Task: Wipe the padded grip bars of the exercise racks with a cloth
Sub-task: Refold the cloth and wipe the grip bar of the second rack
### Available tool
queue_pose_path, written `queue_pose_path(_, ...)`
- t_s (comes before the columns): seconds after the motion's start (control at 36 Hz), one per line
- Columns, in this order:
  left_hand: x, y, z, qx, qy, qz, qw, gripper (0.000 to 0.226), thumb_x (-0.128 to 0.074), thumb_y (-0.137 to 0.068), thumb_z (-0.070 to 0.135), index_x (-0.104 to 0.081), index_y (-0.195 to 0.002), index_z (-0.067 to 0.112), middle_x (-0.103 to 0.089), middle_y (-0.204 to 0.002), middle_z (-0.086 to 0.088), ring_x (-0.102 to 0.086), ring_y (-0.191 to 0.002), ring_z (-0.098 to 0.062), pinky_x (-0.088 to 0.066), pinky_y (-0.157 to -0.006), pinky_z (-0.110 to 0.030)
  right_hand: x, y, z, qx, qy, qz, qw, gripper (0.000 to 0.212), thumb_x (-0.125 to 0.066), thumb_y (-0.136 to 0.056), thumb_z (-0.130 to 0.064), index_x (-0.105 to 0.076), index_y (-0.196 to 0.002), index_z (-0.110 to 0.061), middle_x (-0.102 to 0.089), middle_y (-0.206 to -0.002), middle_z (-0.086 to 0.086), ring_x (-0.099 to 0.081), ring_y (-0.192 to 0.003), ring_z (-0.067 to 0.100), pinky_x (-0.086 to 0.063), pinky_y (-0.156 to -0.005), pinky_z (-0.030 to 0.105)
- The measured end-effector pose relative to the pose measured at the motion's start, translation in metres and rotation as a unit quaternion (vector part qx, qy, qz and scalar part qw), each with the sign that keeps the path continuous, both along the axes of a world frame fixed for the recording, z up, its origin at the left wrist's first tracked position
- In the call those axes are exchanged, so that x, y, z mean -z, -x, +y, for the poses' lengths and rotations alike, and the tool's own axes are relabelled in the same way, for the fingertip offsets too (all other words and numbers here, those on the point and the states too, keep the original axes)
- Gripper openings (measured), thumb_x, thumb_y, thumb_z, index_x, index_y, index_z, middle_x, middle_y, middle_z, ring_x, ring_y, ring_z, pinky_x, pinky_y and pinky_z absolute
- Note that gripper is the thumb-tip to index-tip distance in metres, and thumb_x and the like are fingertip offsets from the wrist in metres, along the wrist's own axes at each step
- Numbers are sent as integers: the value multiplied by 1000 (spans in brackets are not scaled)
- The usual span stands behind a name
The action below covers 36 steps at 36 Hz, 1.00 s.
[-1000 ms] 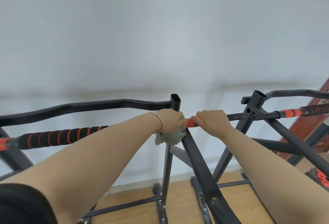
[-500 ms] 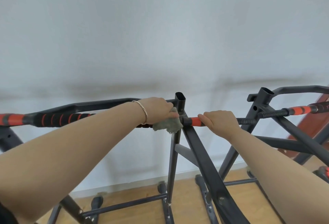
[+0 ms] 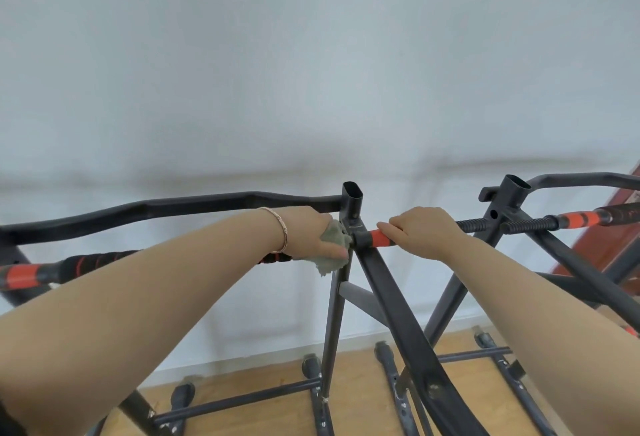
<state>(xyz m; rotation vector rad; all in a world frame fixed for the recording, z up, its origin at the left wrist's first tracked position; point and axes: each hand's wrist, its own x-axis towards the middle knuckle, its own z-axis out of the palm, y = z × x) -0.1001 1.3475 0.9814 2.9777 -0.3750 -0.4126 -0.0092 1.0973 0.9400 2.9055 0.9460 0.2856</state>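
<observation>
- Head view: both bare forearms reach forward and up from the bottom corners and meet at the top of a dark metal rack (image 3: 334,314).
- The left hand (image 3: 311,235) has its back up and its wrist straight. Its fingers are curled round a grey-green cloth (image 3: 333,250), clamping it on the right end of the left bar (image 3: 93,262).
- The cloth is bunched under that hand, touching the upright post (image 3: 351,196). A loose corner hangs below the bar.
- The left bar has black padding with red stripes. It runs left from the hand, partly hidden behind the forearm, to a red band near the picture's edge.
- A thin bracelet (image 3: 282,231) sits on the left wrist.
- The right hand (image 3: 422,231) is knuckles-up, just right of the post. Its fingers are wrapped over the short bar (image 3: 379,238) and closed on it.
- A red stretch of that bar shows between the fingertips and the post. A ribbed black stretch shows on the hand's far side.
- The hands are near each other but apart, with the post between them.
- A second rack (image 3: 516,190) stands to the right, with its own red-and-black bar (image 3: 581,219) untouched.
- Below, the rack feet stand on a wood floor (image 3: 363,383) against a pale wall (image 3: 311,72).
</observation>
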Motion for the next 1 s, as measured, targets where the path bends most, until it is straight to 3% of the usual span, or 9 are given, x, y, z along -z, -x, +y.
queue_pose_path(0.11, 12, 0, -3, -4, -9, -84, 996, 55, -56, -69, 76, -55, -96, 27, -67, -79, 7, -63, -74, -14, -50, -63, -32, -2, 13, 27, -36, -23, 11, 999, 42, -21, -101, -45, -40, -69, -24, -51, -69, -4, -52, -70, 21, -38, -58, 36)
queue_pose_path(0.17, 16, 0, -5, -21, 39, -93, 995, 59, -58, -70, 77, -53, -99, 26, -63, -82, 8, -60, -76, -12, -44, -56, -29, 3, 19, 36, -28, -25, 19, 999, 40, -21, -102, -43, -37, -69, -26, -50, -72, -6, -52, -72, 20, -35, -58, 35)
queue_pose_path(0.33, 11, -2, 10, -75, 180, -70, 978, 74, -47, -82, 78, -46, -136, 26, -61, -120, 9, -59, -103, -11, -46, -83, -29, 10, 22, 38, -22, -14, -16, 1000, 33, -25, -103, -37, -37, -75, -26, -46, -73, -8, -49, -73, 20, -31, -54, 32)
queue_pose_path(0.44, 2, 4, 31, -96, 174, -34, 980, 81, -41, -75, 85, -49, -134, 30, -60, -122, 17, -57, -109, -8, -44, -90, -29, 3, 28, 38, -119, -183, -4, 976, 18, -50, -100, -34, -59, -95, -19, -55, -96, -6, -46, -90, 17, -41, -82, 36)
queue_pose_path(0.56, 1, 10, 46, -86, 178, -14, 980, 42, -63, -84, 62, -62, -117, 36, -65, -109, 21, -61, -103, -3, -50, -91, -29, -11, 44, 50, -195, -247, 91, 945, 17, -71, -88, -40, -63, -91, -26, -57, -94, -13, -47, -94, 13, -37, -87, 24)
queue_pose_path(0.64, 3, 13, 49, -78, 206, -30, 975, 30, -71, -83, 52, -64, -108, 37, -67, -103, 19, -62, -96, 2, -52, -90, -28, -13, 51, 59, -170, -237, 134, 947, 22, -80, -83, -32, -63, -90, -21, -59, -93, -10, -45, -94, 13, -36, -84, 23)
queue_pose_path(0.72, 5, 15, 52, -89, 230, -62, 967, 21, -75, -80, 47, -63, -95, 38, -67, -96, 17, -62, -90, -1, -51, -80, -24, -17, 54, 62, -128, -280, 177, 935, 22, -82, -81, -28, -60, -81, -25, -57, -84, -17, -46, -89, 0, -33, -75, 11)
queue_pose_path(0.86, 6, 23, 63, -107, 258, -106, 954, 12, -75, -82, 36, -63, -83, 36, -67, -89, 14, -61, -84, -5, -44, -71, -22, -37, 56, 63, -50, -328, 272, 904, 23, -82, -78, -35, -61, -74, -27, -63, -69, -14, -53, -61, 0, -42, -61, 18)
queue_pose_path(1.0, -4, 32, 81, -148, 341, -118, 921, 8, -68, -86, 24, -66, -89, 31, -70, -88, 8, -68, -73, -5, -54, -67, -22, -58, 63, 72, -20, -390, 341, 855, 21, -79, -80, -40, -66, -83, -24, -65, -73, -5, -56, -61, 8, -48, -54, 23)
